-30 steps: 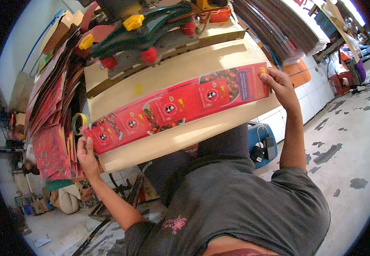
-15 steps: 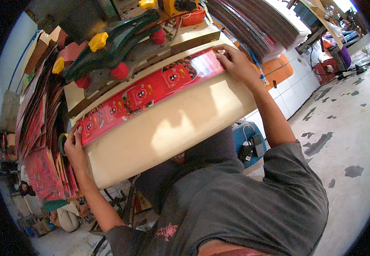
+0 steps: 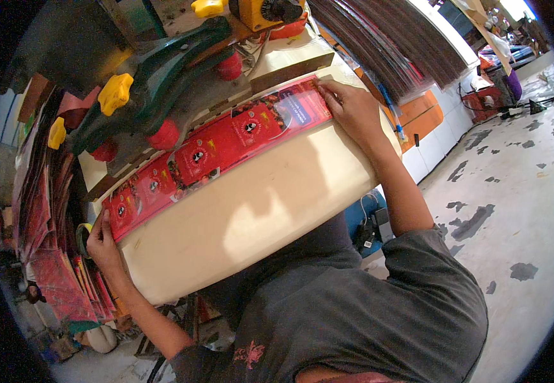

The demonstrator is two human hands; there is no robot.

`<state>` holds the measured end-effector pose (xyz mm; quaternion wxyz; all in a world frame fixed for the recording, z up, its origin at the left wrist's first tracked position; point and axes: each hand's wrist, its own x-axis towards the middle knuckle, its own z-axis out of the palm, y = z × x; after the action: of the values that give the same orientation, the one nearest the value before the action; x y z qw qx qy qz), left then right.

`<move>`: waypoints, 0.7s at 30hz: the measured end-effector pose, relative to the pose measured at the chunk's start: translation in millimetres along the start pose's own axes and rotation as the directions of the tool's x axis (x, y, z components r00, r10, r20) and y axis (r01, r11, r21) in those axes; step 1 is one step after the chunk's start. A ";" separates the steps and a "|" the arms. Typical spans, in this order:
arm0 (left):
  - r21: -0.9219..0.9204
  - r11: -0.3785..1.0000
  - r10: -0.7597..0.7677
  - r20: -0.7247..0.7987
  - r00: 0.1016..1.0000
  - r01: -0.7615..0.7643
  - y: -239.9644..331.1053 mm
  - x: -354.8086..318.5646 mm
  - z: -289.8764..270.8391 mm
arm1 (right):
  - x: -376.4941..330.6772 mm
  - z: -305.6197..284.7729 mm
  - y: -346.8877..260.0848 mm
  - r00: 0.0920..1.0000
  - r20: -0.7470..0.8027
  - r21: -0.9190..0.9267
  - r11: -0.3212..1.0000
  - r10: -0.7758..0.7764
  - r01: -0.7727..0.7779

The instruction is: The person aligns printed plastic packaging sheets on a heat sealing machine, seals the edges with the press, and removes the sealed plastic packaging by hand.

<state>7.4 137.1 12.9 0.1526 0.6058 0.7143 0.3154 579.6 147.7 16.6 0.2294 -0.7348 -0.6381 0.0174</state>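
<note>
A long red printed strip [image 3: 229, 150], glossy like plastic film, lies slantwise across a cream-coloured work board [image 3: 277, 172]. At its left end, my left hand [image 3: 103, 247] holds the edge with the thumb and fingers closed on it. My right hand [image 3: 355, 113] pinches the opposite end near its top corner. Just beyond the strip stands a machine with dark green arms [image 3: 181, 73], red round feet [image 3: 164, 135] and yellow knobs [image 3: 115, 94]. The strip's far edge runs alongside the machine's metal bar [image 3: 291, 73].
Red printed sheets [image 3: 60, 281] are stacked at the left, beside a tape roll [image 3: 83, 237]. A tall stack of dark-edged sheets [image 3: 389, 48] stands at the far right. Below the board's right side sits a blue stool [image 3: 357, 220] with black adapters [image 3: 367, 231] on it.
The view has shifted slightly, so the machine and board appear a little lower and further left. The glare on the strip's right end has gone. Both hands still hold its ends.
</note>
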 end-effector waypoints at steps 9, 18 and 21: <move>-0.034 0.999 -0.015 -0.002 1.000 0.015 6.7 -1.3 3.1 | -3.1 -0.4 -2.8 0.998 -0.057 0.065 0.998 -0.008 0.012; -0.076 0.997 -0.024 -0.014 1.000 0.022 3.5 -3.1 -0.6 | 0.8 4.6 -0.4 1.000 -0.029 0.094 0.996 0.010 -0.007; 0.026 0.997 -0.067 0.002 0.998 0.067 29.6 -7.4 -3.4 | -0.5 3.2 -5.7 0.999 -0.042 0.103 0.995 0.002 0.003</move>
<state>29.8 131.1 33.0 0.1565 0.5838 0.7380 0.3000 573.1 148.7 15.6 0.2805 -0.7220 -0.6315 0.0349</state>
